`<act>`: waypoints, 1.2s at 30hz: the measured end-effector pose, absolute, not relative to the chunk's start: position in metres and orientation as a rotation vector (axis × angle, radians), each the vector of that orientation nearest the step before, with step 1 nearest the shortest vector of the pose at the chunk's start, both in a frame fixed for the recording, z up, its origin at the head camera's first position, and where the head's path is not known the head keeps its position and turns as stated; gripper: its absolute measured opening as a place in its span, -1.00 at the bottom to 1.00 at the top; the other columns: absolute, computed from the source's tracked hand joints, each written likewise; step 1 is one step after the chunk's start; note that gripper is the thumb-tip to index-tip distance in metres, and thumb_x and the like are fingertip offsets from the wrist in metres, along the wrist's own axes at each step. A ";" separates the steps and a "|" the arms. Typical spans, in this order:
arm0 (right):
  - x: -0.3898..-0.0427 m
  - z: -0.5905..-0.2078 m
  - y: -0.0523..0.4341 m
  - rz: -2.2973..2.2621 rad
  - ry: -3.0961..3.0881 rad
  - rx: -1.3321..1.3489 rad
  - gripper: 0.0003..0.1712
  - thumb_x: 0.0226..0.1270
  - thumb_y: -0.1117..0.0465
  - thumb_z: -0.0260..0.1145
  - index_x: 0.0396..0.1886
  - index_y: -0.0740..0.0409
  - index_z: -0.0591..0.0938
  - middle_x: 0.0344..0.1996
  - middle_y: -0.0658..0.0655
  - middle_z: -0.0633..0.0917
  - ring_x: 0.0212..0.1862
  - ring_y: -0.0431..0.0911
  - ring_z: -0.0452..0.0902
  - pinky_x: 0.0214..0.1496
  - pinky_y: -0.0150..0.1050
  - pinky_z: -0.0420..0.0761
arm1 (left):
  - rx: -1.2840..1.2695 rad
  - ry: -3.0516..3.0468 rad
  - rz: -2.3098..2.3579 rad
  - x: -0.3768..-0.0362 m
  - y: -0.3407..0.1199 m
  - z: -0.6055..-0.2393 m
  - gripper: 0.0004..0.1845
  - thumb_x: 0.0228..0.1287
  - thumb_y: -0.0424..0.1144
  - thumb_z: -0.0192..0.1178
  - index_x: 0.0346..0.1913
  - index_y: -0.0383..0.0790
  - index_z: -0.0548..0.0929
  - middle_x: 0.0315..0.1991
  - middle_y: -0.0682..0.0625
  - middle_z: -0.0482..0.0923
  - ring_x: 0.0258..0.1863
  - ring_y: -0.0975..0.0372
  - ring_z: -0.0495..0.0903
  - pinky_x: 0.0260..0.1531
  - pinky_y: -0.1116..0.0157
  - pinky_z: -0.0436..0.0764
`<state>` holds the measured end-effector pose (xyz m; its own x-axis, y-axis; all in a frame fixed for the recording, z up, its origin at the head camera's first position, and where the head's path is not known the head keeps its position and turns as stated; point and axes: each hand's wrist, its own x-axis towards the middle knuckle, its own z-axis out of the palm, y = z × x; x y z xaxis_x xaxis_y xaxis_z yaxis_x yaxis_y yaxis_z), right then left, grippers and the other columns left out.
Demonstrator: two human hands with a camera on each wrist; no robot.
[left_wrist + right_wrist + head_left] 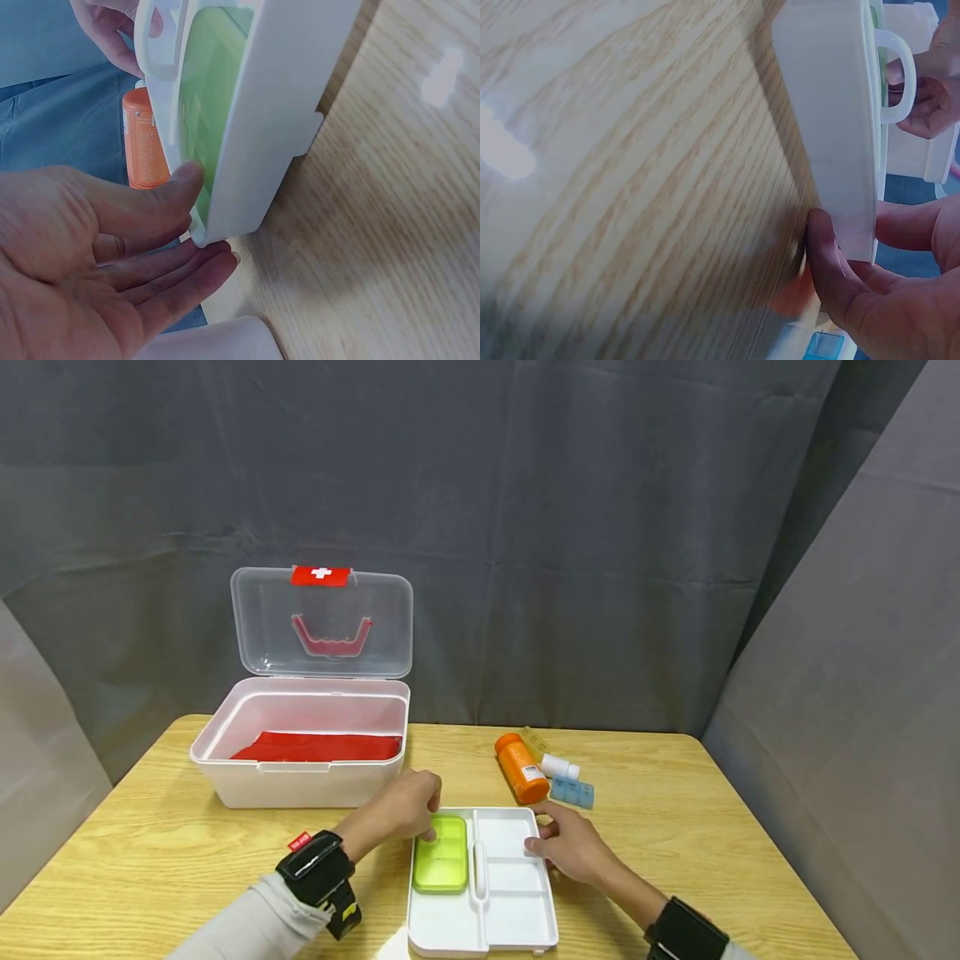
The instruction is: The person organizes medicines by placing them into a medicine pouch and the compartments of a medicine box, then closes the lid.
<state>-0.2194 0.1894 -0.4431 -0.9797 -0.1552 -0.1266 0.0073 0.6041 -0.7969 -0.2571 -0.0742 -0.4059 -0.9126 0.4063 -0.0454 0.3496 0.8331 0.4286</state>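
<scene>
A white divided tray [517,910] lies on the wooden table in front of me, a green pill box [441,860] in its left compartment. My left hand [429,831] holds the tray's far left corner. In the left wrist view its thumb [186,178] sits on the rim by the green pill box [210,90] and its fingers [202,262] lie outside the corner. My right hand [542,837] pinches the tray's right rim. In the right wrist view the thumb [821,240] presses the tray's wall [832,112], with fingers on the inner side.
An open white first-aid box [300,777] with red cloth inside stands at the back left, lid upright. An orange bottle [521,767], a small white bottle [560,767] and a blue pill organiser [572,792] lie just beyond the tray. Grey curtains surround the table.
</scene>
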 end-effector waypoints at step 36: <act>-0.224 -0.447 0.189 -1.325 2.669 -0.036 -0.46 0.29 0.31 0.41 0.27 0.27 0.54 -0.35 0.13 0.68 -0.49 -0.08 0.60 -0.47 -0.17 0.60 | 0.340 2.595 1.292 -0.239 -0.107 -0.435 -0.55 -0.03 -0.45 0.51 -0.04 -0.54 0.64 -0.23 -0.24 0.76 -0.21 0.06 0.75 -0.22 0.18 0.73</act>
<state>-0.2238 0.1893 -0.4474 -0.9866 -0.0931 -0.1340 0.0504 0.6070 -0.7931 -0.2388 -0.1068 -0.4351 -0.9485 0.3024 -0.0941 0.1071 0.5860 0.8032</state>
